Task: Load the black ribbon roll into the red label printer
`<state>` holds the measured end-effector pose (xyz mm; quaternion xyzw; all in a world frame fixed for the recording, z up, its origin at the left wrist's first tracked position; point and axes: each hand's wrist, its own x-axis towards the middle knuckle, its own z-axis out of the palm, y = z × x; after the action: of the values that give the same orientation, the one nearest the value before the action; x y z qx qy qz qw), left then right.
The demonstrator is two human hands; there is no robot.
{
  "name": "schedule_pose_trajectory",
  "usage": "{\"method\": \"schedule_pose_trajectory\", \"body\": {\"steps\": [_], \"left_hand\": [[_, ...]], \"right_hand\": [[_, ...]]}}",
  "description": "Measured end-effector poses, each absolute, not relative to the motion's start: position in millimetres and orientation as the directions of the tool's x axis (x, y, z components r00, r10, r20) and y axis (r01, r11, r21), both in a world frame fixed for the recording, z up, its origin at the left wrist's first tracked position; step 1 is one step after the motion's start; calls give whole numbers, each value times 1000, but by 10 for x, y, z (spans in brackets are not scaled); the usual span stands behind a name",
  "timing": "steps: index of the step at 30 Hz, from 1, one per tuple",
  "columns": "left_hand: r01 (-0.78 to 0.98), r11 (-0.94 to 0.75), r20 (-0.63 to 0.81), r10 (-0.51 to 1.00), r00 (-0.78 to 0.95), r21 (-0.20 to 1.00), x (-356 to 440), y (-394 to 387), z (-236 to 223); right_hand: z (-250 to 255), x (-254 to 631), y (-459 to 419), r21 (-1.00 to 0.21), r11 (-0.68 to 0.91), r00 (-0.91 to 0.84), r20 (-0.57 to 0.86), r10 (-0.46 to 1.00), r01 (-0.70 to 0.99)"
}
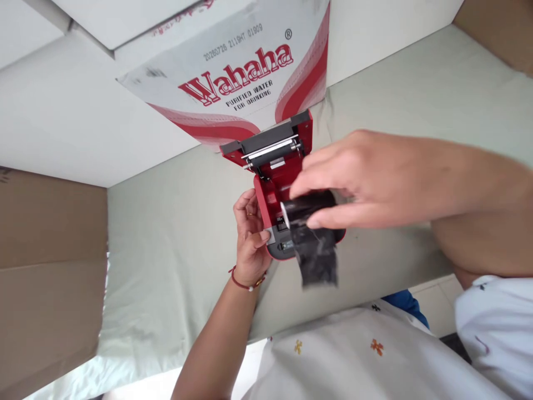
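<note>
A small red and black printer (pixel 272 194) rests on the cloth with its lid (pixel 270 141) raised, showing a roller inside the lid. My left hand (pixel 252 236) grips the printer's left side, its thumb on a grey corner piece. Between the thumb and fingers of my right hand (pixel 345 178) is a roll of black ribbon (pixel 314 233) with a white core end. The roll is over the printer's opening, and its loose black end hangs down across the front edge. The ribbon hides part of the printer's right side.
A Wahaha water carton (pixel 250 61) stands directly behind the printer. White boxes (pixel 75 105) are at the back left, a brown cardboard box (pixel 50 266) at the left and another brown box (pixel 495 33) at the far right. A grey-green cloth (pixel 166 266) covers the surface.
</note>
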<state>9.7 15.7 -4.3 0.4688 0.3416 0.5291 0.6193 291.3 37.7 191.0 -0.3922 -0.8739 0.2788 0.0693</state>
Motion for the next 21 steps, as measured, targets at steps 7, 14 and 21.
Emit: {"method": "schedule_pose_trajectory", "body": {"steps": [7,14,21], "left_hand": [[-342,-8,85,975,208,940,94,168,-71],[-376,10,77,974,215,927,124,170,-90],[-366,19,69,972,225,930,103,156,-76]], "right_hand": [[1594,2467,406,-221,378,-422,-207,882,899],[1411,2390,442,-150,311,-332,-147,932,939],[1502,2607,445,-349,524,-594,-127,795,777]]}}
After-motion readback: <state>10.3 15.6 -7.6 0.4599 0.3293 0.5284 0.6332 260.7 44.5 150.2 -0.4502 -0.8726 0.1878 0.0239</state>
